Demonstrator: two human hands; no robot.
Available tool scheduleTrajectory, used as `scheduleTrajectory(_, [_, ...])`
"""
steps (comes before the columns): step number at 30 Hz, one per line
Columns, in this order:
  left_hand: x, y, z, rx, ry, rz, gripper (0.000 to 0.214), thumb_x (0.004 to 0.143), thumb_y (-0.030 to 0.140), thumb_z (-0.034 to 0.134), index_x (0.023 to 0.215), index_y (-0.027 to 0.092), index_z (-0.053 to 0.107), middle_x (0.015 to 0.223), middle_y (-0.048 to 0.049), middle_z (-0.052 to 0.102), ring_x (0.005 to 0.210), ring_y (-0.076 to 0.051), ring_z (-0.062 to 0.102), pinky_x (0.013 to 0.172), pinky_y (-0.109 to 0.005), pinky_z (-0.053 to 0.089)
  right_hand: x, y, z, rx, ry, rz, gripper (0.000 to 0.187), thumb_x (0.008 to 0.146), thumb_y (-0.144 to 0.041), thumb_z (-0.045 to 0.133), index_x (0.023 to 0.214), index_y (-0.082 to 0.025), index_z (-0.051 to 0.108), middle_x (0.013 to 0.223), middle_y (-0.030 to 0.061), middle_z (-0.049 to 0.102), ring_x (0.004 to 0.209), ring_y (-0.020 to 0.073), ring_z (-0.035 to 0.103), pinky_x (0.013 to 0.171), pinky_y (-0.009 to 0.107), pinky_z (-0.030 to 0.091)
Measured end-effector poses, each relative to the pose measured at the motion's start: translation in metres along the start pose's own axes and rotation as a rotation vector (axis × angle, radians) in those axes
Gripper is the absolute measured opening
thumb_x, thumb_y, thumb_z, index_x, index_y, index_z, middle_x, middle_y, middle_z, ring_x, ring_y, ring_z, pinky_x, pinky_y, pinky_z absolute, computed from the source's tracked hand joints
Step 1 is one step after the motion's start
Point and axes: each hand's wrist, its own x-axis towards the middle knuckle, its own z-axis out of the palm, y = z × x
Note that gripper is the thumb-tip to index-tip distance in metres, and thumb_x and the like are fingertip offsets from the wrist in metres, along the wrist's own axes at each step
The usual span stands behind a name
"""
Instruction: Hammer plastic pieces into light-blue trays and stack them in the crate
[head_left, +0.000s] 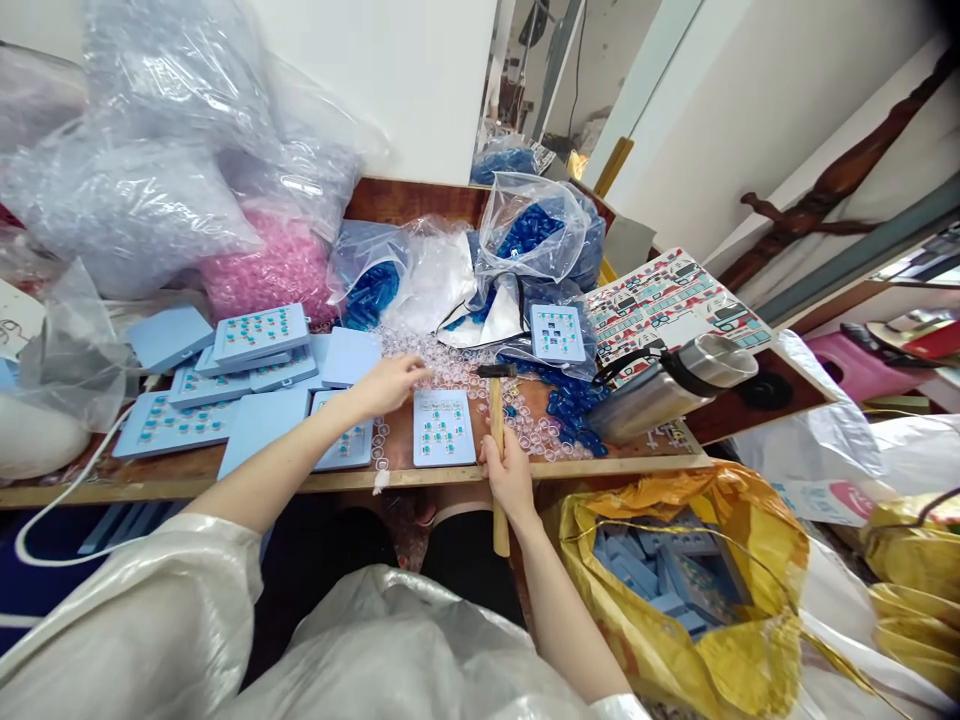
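My right hand [510, 472] is wrapped round the wooden handle of a hammer [498, 412], its dark head pointing away from me. Just left of it, a light-blue plastic panel [443, 430] lies flat at the table edge, with rows of small turquoise and clear pieces set in it. My left hand [391, 383] is over the scattered clear plastic pieces [457, 368], beyond the panel's upper left corner. Its fingers are bent with the tips close together; whatever is between them is too small to make out.
Blue panels [259, 335] are stacked at left. Bags of blue pieces [536, 230] and pink pieces [270, 265] stand behind. At right are loose dark-blue pieces [574, 405], a leaning steel flask [675, 385] and, lower, a yellow sack [675, 640] of blue parts.
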Motion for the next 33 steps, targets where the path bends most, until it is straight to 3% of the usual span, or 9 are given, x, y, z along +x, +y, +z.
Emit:
scheduleTrajectory(2, [0.001,0.003,0.007,-0.092,-0.066,0.155,0.034,0.081,0.006,0.035,0.102,0.019,0.059,0.107,-0.0078,0.054,0.097,-0.019,0.05,0.085,-0.031,0.04,0.0,0.0,0.0,-0.001,0.0,0.005,0.034,0.087,-0.037,0.038,0.112,-0.018,0.051,0.062,-0.003,0.053,0.051,0.0117,0.049,0.052,0.022,0.039])
scheduleTrajectory(3, [0.001,0.004,0.011,-0.118,-0.073,0.171,0.033,0.082,0.007,0.034,0.1,0.018,0.059,0.102,-0.0078,0.056,0.093,-0.018,0.051,0.082,-0.03,0.042,0.0,0.0,0.0,-0.002,-0.002,0.006,0.034,0.087,-0.037,0.038,0.112,-0.018,0.051,0.062,-0.003,0.053,0.051,0.0117,0.049,0.052,0.022,0.039])
scheduleTrajectory(7, [-0.004,0.002,0.017,-0.245,0.047,0.007,0.025,0.083,0.013,0.037,0.098,0.014,0.058,0.091,-0.0075,0.059,0.084,-0.017,0.054,0.078,-0.03,0.044,0.0,0.0,0.0,-0.005,0.0,0.001,0.034,0.086,-0.037,0.039,0.112,-0.019,0.05,0.062,-0.0031,0.053,0.051,0.0117,0.049,0.052,0.022,0.039])
scheduleTrajectory(12, [-0.026,0.01,0.004,-0.608,0.121,-0.27,0.018,0.079,0.026,0.052,0.093,0.017,0.058,0.083,-0.0016,0.063,0.074,-0.014,0.058,0.071,-0.026,0.046,0.001,0.001,0.001,-0.009,-0.004,-0.001,0.035,0.086,-0.037,0.038,0.113,-0.019,0.05,0.063,-0.0031,0.053,0.051,0.0112,0.049,0.052,0.022,0.04])
scheduleTrajectory(17, [-0.027,0.04,0.003,-0.822,0.145,-0.296,0.022,0.076,0.03,0.058,0.092,0.015,0.056,0.085,-0.0026,0.064,0.074,-0.013,0.059,0.069,-0.025,0.048,0.002,0.002,0.003,-0.024,-0.002,0.016,0.035,0.086,-0.039,0.038,0.11,-0.018,0.051,0.061,-0.0035,0.053,0.048,0.0105,0.047,0.049,0.021,0.039])
scheduleTrajectory(20, [-0.013,0.056,0.011,-0.72,0.164,-0.2,0.02,0.077,0.029,0.059,0.093,0.016,0.057,0.086,-0.0024,0.064,0.076,-0.014,0.058,0.072,-0.027,0.047,0.001,0.0,0.003,-0.015,0.008,0.01,0.034,0.086,-0.039,0.038,0.108,-0.017,0.052,0.062,-0.003,0.053,0.049,0.0105,0.048,0.049,0.021,0.039])
scheduleTrajectory(26, [0.005,0.069,0.033,-0.271,0.237,-0.044,0.01,0.081,0.025,0.056,0.081,0.016,0.059,0.086,-0.0059,0.059,0.087,-0.02,0.05,0.08,-0.035,0.041,0.0,-0.002,0.003,-0.009,0.016,-0.003,0.033,0.086,-0.037,0.038,0.108,-0.017,0.051,0.063,-0.0027,0.054,0.051,0.0107,0.049,0.051,0.022,0.04])
scheduleTrajectory(33, [-0.004,0.069,0.032,-0.245,0.249,-0.028,0.011,0.084,0.022,0.051,0.091,0.015,0.055,0.091,-0.0066,0.054,0.088,-0.019,0.047,0.078,-0.032,0.041,0.0,0.0,0.002,-0.021,0.003,-0.014,0.031,0.087,-0.036,0.038,0.11,-0.019,0.05,0.062,-0.0029,0.053,0.05,0.0114,0.049,0.051,0.022,0.04])
